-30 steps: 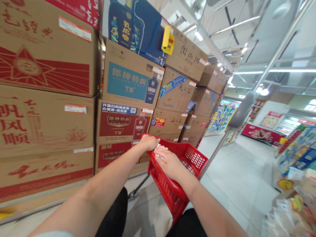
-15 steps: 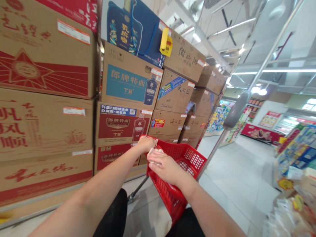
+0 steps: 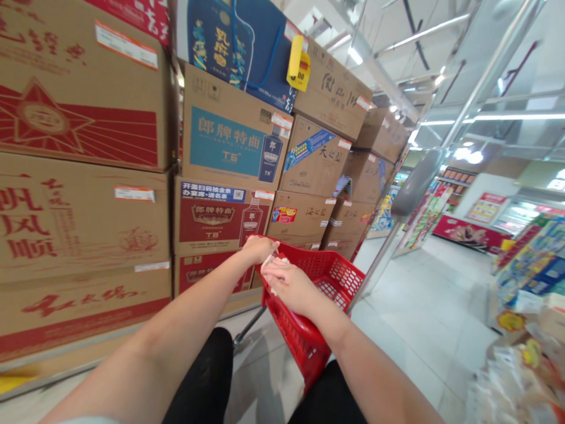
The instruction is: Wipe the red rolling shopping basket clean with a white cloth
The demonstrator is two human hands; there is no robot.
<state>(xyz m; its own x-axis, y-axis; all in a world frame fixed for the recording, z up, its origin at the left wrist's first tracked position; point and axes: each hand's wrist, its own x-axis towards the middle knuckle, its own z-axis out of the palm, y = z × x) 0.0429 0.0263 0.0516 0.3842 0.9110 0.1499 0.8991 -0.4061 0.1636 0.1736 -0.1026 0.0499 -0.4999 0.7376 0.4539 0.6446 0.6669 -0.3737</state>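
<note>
A red plastic shopping basket [image 3: 339,277] stands in front of me, its mesh walls showing. My left hand [image 3: 258,248] is curled over the basket's near-left rim. My right hand [image 3: 289,285] rests on the same rim just right of it, fingers pressed down on a white cloth or tissue [image 3: 270,264] that peeks out between the two hands. What lies under my right palm is hidden. Both forearms stretch forward from the bottom of the view.
Stacked brown liquor cartons [image 3: 229,147] form a wall on the left, with a yellow price tag [image 3: 298,70] hanging high up. A metal pole [image 3: 415,182] rises right of the basket. Grey tiled floor [image 3: 419,318] opens to the right, with product displays [image 3: 525,265] at the far right.
Both hands and the basket have shifted slightly left and up in view; my right hand slid a little along the rim with the white cloth. The grip looks the same.
</note>
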